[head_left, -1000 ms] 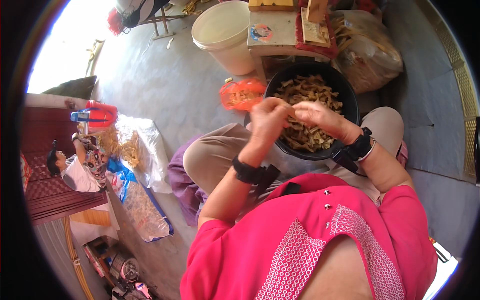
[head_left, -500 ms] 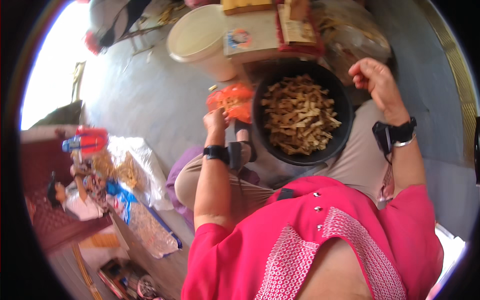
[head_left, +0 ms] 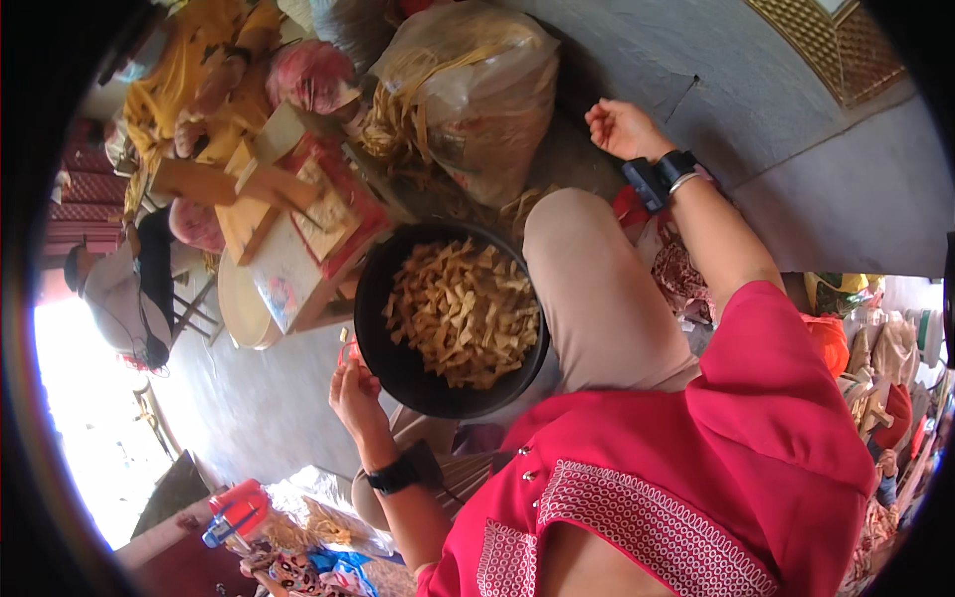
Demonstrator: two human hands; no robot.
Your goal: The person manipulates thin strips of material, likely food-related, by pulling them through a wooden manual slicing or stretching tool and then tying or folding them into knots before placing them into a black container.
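Observation:
A black tub [head_left: 363,298] of folded tan strips [head_left: 458,308] sits by my bent knee. My left hand [head_left: 352,390] is at the tub's left edge beside a small red bag [head_left: 350,348], mostly hidden; its fingers are curled, and what they hold is unclear. My right hand [head_left: 619,127] is raised beyond my knee, near a large clear plastic bag [head_left: 473,95], with loosely bent fingers apart and nothing visible in them.
A wooden fixture [head_left: 249,209] stands on a low table [head_left: 288,289] beyond the tub, with yellow material [head_left: 169,50] behind. A chair [head_left: 194,308] is at left. A wall [head_left: 696,60] is at right. A red bucket [head_left: 239,505] and other people's hands and limbs show around the edges.
My hands have parted from above the tub, the right moving out past my knee, the left down to the tub's side. The whole view has swung toward the right.

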